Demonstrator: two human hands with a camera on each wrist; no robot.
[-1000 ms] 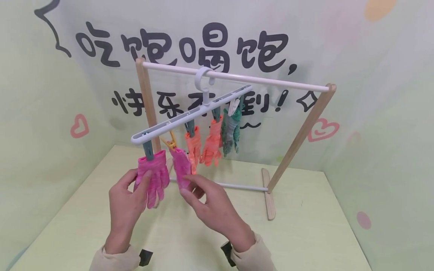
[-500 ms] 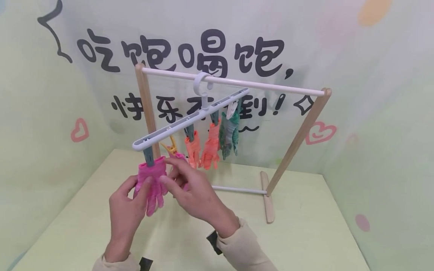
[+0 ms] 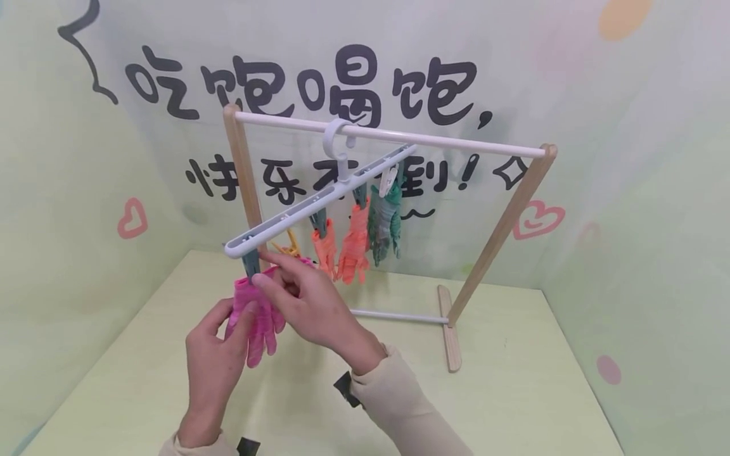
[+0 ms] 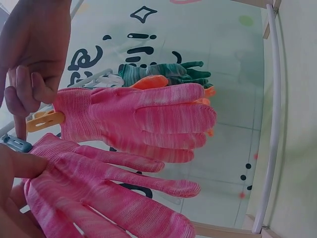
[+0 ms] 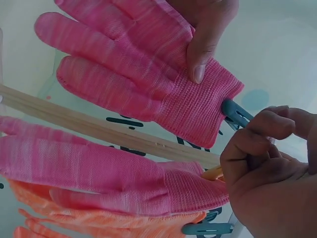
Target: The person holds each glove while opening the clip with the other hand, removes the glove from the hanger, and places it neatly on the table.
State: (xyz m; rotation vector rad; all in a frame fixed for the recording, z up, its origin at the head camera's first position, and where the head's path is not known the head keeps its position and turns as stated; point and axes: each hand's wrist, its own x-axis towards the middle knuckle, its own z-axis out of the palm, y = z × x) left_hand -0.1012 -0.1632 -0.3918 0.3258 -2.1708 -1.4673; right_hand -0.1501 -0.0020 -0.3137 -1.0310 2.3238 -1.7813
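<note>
My left hand pinches a pink knit glove near its cuff, thumb in front. A blue-grey clothespin at the near end of the white hanger clips that cuff. At this clothespin, my right hand has its thumb and index finger on either side, pinching it; the other fingers are curled. Close behind hangs a second pink glove, held by a yellow clothespin; in the head view my right hand mostly hides it. The left fingertips behind the first glove are hidden.
Farther along the hanger hang orange gloves and green gloves on clothespins. The hanger hooks over the white rod of a wooden-sided rack on a pale table. Printed walls enclose the table.
My right hand has left the second pink glove and moved left and up to the blue-grey clothespin. The left hand stays on the first pink glove.
</note>
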